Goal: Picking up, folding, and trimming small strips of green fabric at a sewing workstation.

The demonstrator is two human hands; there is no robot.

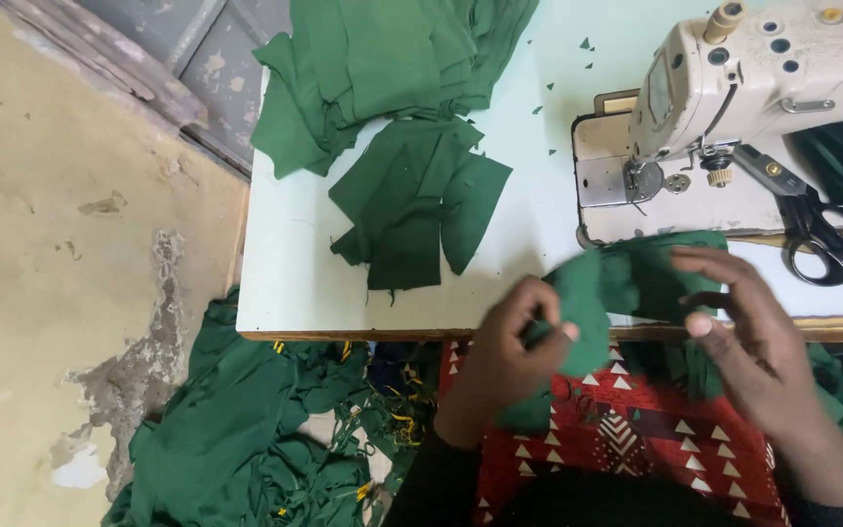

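Note:
A green fabric piece [617, 283] hangs over the near edge of the pale table [295, 283], in front of a cream sewing machine [734, 88]. My left hand [509, 356] pinches the fabric's left part between thumb and fingers. My right hand [748, 322] grips the cloth's right side, fingers spread over it. Both hands are just below the machine's bed.
Cut green pieces [421, 200] lie mid-table, with a bigger green pile [382, 68] behind. Black scissors [822, 239] rest on the machine bed at right. More green cloth [246, 429] is heaped on the floor at left. A red patterned cloth [626, 439] covers my lap.

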